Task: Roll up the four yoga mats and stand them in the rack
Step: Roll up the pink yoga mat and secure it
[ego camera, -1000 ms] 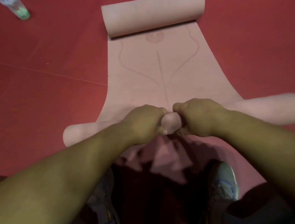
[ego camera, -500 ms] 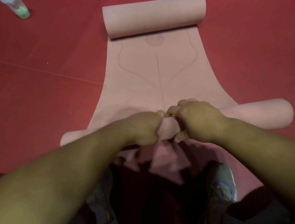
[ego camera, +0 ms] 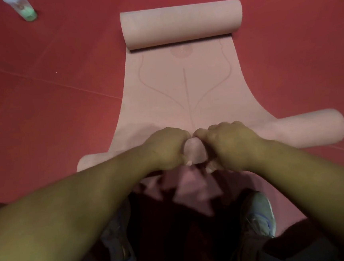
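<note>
A pink yoga mat (ego camera: 186, 91) lies on the red floor, flat in its middle with thin curved lines printed on it. Its near end forms a roll (ego camera: 308, 131) that runs left to right in front of me. Its far end (ego camera: 181, 23) is curled into a thicker roll. My left hand (ego camera: 166, 147) and my right hand (ego camera: 230, 144) sit side by side at the middle of the near roll, fingers wrapped over it. The rack is not in view.
A clear bottle with a green end (ego camera: 24, 10) lies on the red floor (ego camera: 51, 120) at the far left. My shoes (ego camera: 257, 216) stand just behind the near roll. A floor seam runs diagonally at the left.
The near roll has turned a little further up the mat under my hands. My fingers shifted their hold on it, and the far roll sits slightly lower in view.
</note>
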Tool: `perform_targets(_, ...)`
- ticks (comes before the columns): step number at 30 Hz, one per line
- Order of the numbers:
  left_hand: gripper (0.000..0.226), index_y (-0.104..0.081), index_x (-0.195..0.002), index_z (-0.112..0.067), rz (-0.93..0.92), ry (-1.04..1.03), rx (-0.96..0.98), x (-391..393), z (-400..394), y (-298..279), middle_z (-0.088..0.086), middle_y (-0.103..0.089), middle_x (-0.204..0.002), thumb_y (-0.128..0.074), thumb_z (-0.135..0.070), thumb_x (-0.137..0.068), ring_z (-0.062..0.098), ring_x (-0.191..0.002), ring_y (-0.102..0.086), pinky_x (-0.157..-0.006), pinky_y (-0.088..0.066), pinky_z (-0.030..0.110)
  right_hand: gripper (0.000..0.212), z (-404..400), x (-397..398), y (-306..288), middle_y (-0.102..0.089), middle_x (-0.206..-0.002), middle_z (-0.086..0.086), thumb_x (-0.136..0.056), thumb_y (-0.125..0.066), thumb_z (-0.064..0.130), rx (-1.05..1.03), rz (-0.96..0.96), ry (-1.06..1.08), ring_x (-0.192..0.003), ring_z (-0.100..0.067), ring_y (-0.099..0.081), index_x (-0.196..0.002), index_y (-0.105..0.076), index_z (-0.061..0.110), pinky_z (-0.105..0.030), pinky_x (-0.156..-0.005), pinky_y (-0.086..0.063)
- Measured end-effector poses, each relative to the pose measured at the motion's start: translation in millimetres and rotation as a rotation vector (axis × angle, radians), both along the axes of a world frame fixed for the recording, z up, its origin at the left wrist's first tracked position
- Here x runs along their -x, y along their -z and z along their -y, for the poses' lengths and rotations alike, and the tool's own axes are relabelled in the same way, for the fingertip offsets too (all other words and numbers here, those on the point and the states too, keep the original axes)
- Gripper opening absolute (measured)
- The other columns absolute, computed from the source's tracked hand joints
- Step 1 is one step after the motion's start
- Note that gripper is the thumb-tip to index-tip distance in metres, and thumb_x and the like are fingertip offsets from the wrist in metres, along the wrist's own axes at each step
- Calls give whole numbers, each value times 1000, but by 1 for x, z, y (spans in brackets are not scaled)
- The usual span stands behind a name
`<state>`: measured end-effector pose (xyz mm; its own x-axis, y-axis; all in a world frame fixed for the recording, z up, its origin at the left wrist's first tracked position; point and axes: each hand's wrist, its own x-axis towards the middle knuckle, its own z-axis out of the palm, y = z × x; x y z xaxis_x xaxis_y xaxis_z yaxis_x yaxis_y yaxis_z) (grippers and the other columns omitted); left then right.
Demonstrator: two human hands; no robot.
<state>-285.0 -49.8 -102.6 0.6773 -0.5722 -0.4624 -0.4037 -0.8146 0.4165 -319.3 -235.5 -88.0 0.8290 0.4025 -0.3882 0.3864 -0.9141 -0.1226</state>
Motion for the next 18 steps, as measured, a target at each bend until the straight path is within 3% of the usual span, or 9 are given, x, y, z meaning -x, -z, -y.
perform_targets(2, 31, -58, -99, -27, -88, 34, 10, 0, -1, -2, -5, -65, -98, -81, -34, -79, 20, -94, -62, -75, -45, 30, 56, -2, 1, 0, -59, -93, 4, -75, -79, 49, -2, -42, 7, -93, -26, -61, -117, -48, 28, -34, -74, -41)
perform_targets(4, 47, -56, -118, -25, -84, 90, -14, 0, 2, -4, -5, -64, -107, -80, -37, -80, 19, -99, -61, -77, -43, 29, 50, 0, 0, -3, -56, -82, 7, -79, -80, 43, -60, -145, 50, -80, -21, -57, -115, -50, 25, -32, -72, -43)
perform_targets(8, 80, -38, -125, -30, 132, 144, -163, 10, 10, 1, -4, -64, -107, -88, -47, -65, 23, -96, -62, -70, -47, 35, 51, 7, -5, -4, -67, -106, 2, -78, -81, 42, -136, -249, 69, -96, -22, -62, -118, -53, 26, -34, -81, -50)
perform_targets(10, 72, -39, -125, -28, 155, 184, -197, 16, 13, 6, -2, -65, -109, -85, -41, -71, 25, -98, -63, -68, -41, 34, 53, 6, -3, -1, -67, -106, 1, -75, -81, 45, -104, -232, 47, -99, -25, -63, -115, -52, 26, -35, -81, -51)
perform_targets(13, 52, -50, -120, -32, -91, 174, -72, 6, 3, 6, -10, -65, -103, -76, -20, -77, 20, -99, -66, -70, -45, 28, 66, 0, 5, 5, -62, -105, -1, -69, -83, 49, -28, -141, 35, -96, -28, -62, -116, -43, 26, -37, -76, -49)
perform_targets(16, 55, -55, -115, -34, -347, 160, 47, -4, -8, 3, -16, -67, -102, -80, -12, -72, 3, -91, -66, -74, -51, 17, 59, -4, 9, 7, -57, -99, 0, -74, -80, 41, -11, -170, 10, -97, -29, -61, -115, -42, 22, -34, -71, -42)
perform_targets(18, 54, -48, -112, -34, -277, 159, 8, 3, -5, 3, -15, -64, -95, -82, -21, -73, -1, -80, -64, -62, -45, 15, 53, -3, 6, 6, -53, -96, 4, -77, -76, 37, -5, -240, 11, -98, -28, -61, -115, -43, 21, -31, -70, -39)
